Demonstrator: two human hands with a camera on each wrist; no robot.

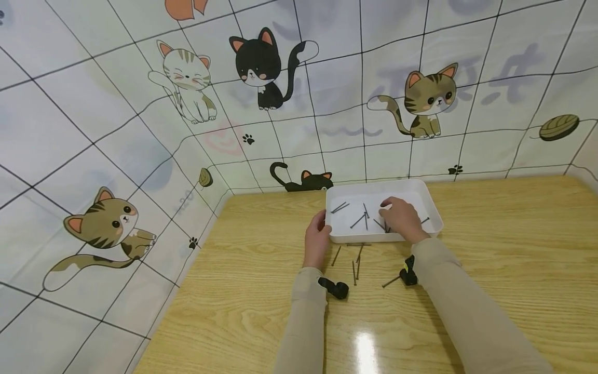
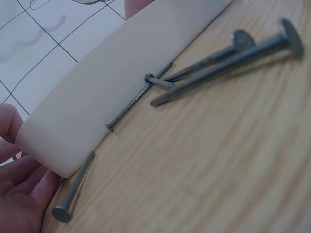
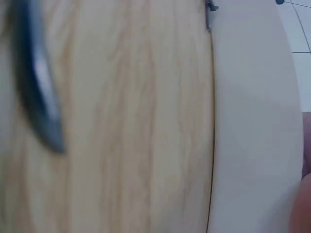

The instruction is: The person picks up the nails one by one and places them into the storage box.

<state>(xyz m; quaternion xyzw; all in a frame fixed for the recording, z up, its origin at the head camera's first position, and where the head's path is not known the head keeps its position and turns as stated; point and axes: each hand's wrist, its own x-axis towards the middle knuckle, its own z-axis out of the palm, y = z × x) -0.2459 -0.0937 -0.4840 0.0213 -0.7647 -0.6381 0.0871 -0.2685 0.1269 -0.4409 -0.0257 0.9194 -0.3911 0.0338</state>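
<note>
Around the white tray (image 1: 345, 239): loose nails (image 2: 221, 71) being handled

Step, my read: left hand (image 1: 317, 239) steadies tray, right hand (image 1: 401, 217) works nails inside it; picking up or setting down unclear. Next move calls for a fingertip pinch across one thin shank, tray held firm.

Left to right:
- Left hand: gripping the tray's near-left corner.
- Leftmost nail (image 2: 77, 185) on the table (image 1: 261, 291): tip toward tray, head toward person.
- Tray, left end: two nails side by side, axes near-left to far-right.
- Mid-tray: cluster, axes crossed, heads too small to read.
- Table in front: one nail along the near wall, head left, tip right; a second one's head overlaps it in the left wrist view. Nearer the person, two more, axes near-to-far, heads near.
- Lone table nail (image 1: 390, 282): head left, other end behind wrist camera (image 1: 409, 271).
- Right hand: fingertips down in tray; can't tell if they pinch a nail.
- Tray, right end: one nail partly showing, near-left to far-right.
</note>
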